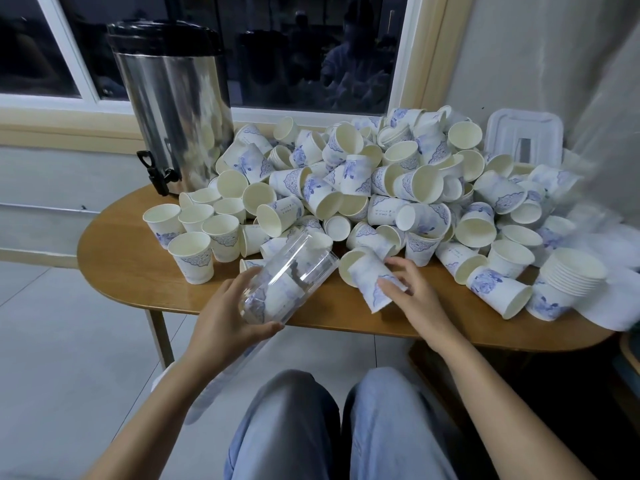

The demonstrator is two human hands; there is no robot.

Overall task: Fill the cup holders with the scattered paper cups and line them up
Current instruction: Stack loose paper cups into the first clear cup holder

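My left hand (225, 317) grips a clear plastic cup holder (287, 278), tilted with its open mouth toward the pile; paper cups show inside its lower end. My right hand (412, 296) holds a white paper cup with blue print (367, 278) lying on its side near the table's front edge, its mouth facing the holder. A large heap of scattered paper cups (381, 188) covers the middle and right of the wooden table (138, 282).
Several upright cups (194, 256) stand at the left of the heap. A nested stack of cups (568, 282) sits at the right. A steel drinks urn with a black tap (173, 109) stands at the back left. A white plastic lid (523, 136) leans at the back right.
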